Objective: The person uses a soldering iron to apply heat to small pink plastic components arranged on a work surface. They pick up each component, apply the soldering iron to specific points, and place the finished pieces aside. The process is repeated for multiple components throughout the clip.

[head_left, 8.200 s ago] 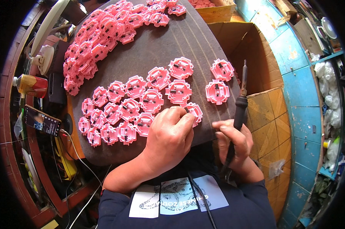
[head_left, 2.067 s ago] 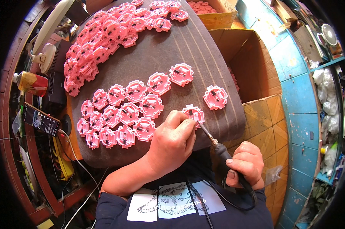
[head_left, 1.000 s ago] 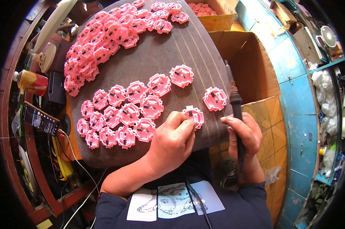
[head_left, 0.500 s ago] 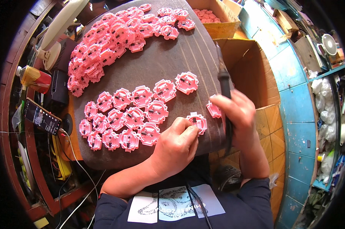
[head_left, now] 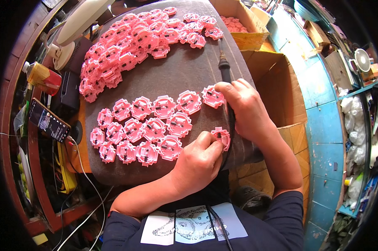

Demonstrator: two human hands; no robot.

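Observation:
My left hand (head_left: 199, 161) is closed, its thumb and forefinger pinching the left edge of a round pink plastic housing (head_left: 223, 137) near the table's front right. Above and to the right, my right hand (head_left: 244, 104) is closed around the dark handle of a soldering iron (head_left: 224, 72). Its thin metal tip points away from me, and its cord runs down past the pinched housing. Another pink housing (head_left: 213, 98) lies just left of my right thumb. Several similar housings (head_left: 154, 129) with small black parts inside sit in rows to the left of my hands.
A large heap of pink housings (head_left: 126, 46) covers the far left of the dark tabletop (head_left: 176, 71). Cardboard boxes (head_left: 277, 79) stand along the right side, one holding pink pieces. At left are a phone (head_left: 48, 120), a bottle (head_left: 43, 78) and a white lamp (head_left: 82, 21).
My right hand has moved left and away from me with the soldering iron. A housing that showed beside it is out of sight. My left hand keeps its pinch. The whole view has shifted slightly.

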